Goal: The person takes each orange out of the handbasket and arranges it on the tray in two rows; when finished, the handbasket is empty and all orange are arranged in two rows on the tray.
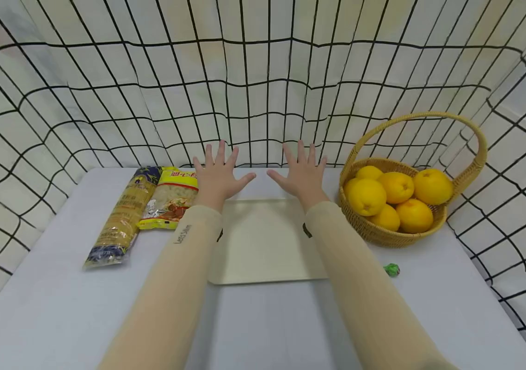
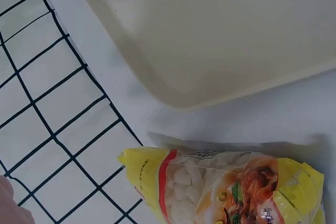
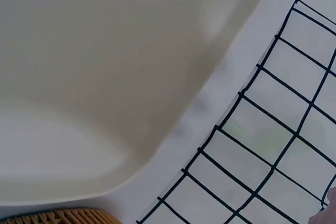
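Both hands are stretched out over the far side of a cream tray [image 1: 265, 241], fingers spread and holding nothing. The left hand [image 1: 217, 177] is nearest a yellow bag of pale food pieces [image 1: 170, 198], which lies left of the tray; the same bag [image 2: 220, 187] shows below the tray corner in the left wrist view. Over the tray's far right part is the right hand [image 1: 302, 174], with a wicker basket [image 1: 394, 239] of several yellow-orange fruits [image 1: 397, 187] to its right. In the right wrist view the tray [image 3: 131, 77] fills most of the picture.
A long clear packet of noodles [image 1: 121, 216] lies at the left, beside the yellow bag. A small green wrapped candy [image 1: 392, 270] sits in front of the basket. Black netting [image 1: 267, 82] over white cloth borders the white table [image 1: 263, 324] at the back and sides.
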`<move>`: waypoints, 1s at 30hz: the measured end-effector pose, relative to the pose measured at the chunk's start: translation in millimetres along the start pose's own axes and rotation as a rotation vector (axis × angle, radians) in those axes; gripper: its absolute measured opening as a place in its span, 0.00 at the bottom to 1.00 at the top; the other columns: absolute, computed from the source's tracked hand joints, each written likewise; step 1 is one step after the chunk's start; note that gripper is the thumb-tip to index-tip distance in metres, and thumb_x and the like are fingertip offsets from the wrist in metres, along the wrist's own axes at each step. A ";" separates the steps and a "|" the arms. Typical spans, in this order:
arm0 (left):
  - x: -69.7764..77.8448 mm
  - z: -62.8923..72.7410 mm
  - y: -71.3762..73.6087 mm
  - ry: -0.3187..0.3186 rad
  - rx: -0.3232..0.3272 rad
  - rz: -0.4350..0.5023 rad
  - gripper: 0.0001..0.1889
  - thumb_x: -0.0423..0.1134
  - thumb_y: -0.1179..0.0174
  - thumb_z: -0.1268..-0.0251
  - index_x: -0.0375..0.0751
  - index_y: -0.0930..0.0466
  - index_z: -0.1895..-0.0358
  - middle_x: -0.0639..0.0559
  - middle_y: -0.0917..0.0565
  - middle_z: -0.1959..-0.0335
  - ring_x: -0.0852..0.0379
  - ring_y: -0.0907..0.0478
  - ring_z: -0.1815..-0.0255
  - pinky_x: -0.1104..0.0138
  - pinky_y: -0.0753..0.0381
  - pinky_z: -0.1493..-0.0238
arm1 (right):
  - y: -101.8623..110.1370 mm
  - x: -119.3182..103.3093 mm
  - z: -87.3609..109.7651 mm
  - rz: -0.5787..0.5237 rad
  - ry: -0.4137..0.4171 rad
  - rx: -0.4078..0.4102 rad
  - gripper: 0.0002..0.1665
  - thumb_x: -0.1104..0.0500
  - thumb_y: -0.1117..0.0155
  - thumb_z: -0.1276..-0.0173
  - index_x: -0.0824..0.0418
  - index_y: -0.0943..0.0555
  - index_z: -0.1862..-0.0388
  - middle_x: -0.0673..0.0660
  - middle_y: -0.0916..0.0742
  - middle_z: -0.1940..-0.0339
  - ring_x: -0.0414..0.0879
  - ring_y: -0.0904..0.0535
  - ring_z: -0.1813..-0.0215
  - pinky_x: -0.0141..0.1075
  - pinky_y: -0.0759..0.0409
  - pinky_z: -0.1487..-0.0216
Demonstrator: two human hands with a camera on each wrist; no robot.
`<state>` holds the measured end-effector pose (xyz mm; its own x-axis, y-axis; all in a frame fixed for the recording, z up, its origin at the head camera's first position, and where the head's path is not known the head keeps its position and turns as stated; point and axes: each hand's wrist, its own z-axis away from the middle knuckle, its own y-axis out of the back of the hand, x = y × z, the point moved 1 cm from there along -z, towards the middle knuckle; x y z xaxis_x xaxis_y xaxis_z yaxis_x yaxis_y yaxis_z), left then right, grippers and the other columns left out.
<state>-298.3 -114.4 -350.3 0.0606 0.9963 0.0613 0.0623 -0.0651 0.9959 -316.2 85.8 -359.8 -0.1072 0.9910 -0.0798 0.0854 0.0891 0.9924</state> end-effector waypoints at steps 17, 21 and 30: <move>13.6 85.9 -2.2 -0.096 -0.023 0.565 0.36 0.61 0.53 0.39 0.55 0.50 0.29 0.54 0.50 0.27 0.47 0.45 0.29 0.47 0.37 0.37 | 11.7 2.9 82.1 -0.198 0.187 0.167 0.50 0.35 0.48 0.44 0.46 0.55 0.27 0.58 0.43 0.27 0.61 0.51 0.27 0.62 0.47 0.35; 0.6 119.4 -7.6 -0.047 -0.068 0.691 0.37 0.60 0.50 0.40 0.55 0.48 0.29 0.55 0.49 0.27 0.48 0.40 0.31 0.46 0.40 0.36 | 22.8 12.9 103.6 -0.262 0.209 0.286 0.49 0.38 0.44 0.46 0.51 0.49 0.28 0.58 0.38 0.29 0.59 0.46 0.29 0.60 0.41 0.37; -33.3 161.6 -26.0 0.130 -0.197 0.847 0.41 0.64 0.46 0.45 0.63 0.53 0.29 0.50 0.41 0.30 0.46 0.38 0.33 0.45 0.34 0.41 | 41.8 70.0 122.0 -0.372 0.043 0.484 0.48 0.44 0.38 0.47 0.54 0.45 0.30 0.60 0.34 0.32 0.59 0.39 0.34 0.58 0.38 0.39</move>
<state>-141.0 -155.0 -388.9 -0.1062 0.6169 0.7799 -0.1263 -0.7863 0.6048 -199.3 171.1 -335.4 -0.2553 0.8809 -0.3986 0.4742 0.4734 0.7423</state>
